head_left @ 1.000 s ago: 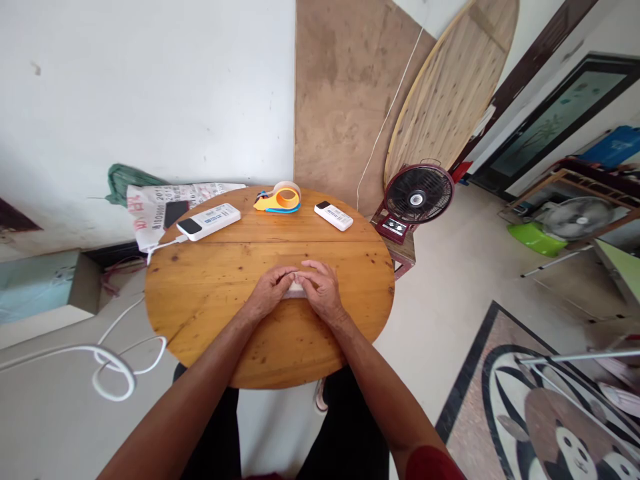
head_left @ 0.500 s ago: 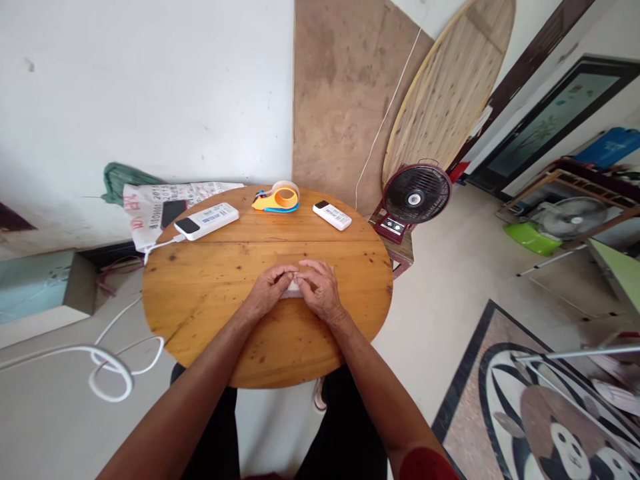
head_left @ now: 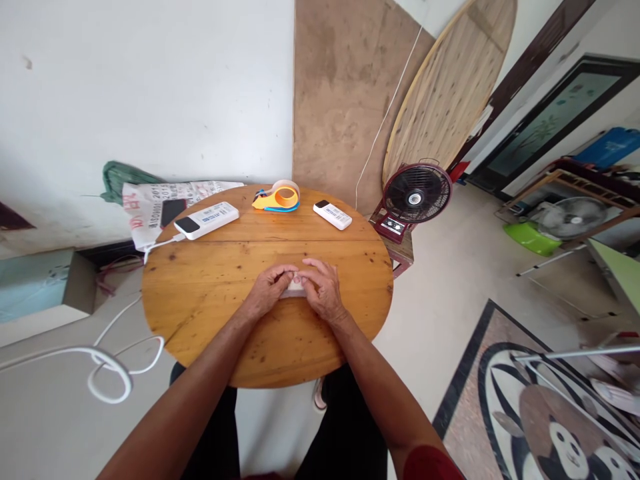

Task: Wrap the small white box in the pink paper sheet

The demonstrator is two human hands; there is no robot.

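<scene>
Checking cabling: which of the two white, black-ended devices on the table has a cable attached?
The left device: a white cable meets its black end. The right device, beyond the yellow tape dispenser, shows none.

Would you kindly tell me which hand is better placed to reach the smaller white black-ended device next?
Probably the right hand: the small white rectangular black-ended device lies ahead of it. The left hand is farther off; both hands hold a whitish oblong object.
</scene>
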